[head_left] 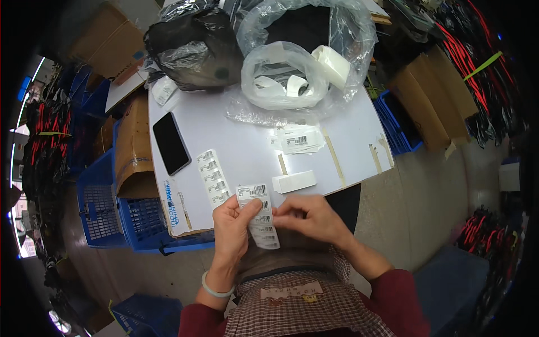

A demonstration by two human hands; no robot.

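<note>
A strip of white barcode labels [265,238] hangs over the table's near edge, gripped between the thumb and fingers of my left hand [231,226]. My right hand [312,218] is closed in a pinch at the strip's right edge; its fingertips are partly hidden. Just left of and beyond my left hand, another label strip [212,177] lies flat on the white table [224,135]. A small stack of blank white slips [295,181] sits beyond my right hand. Farther back is a loose pile of printed labels [303,142].
A black phone [172,143] lies at the table's left. Along the back stand a black plastic bag [196,53] and a clear bag [269,101] holding curled white pieces, with a white roll [332,66] beside it. Blue crates [147,220] and cardboard boxes [429,98] flank the table.
</note>
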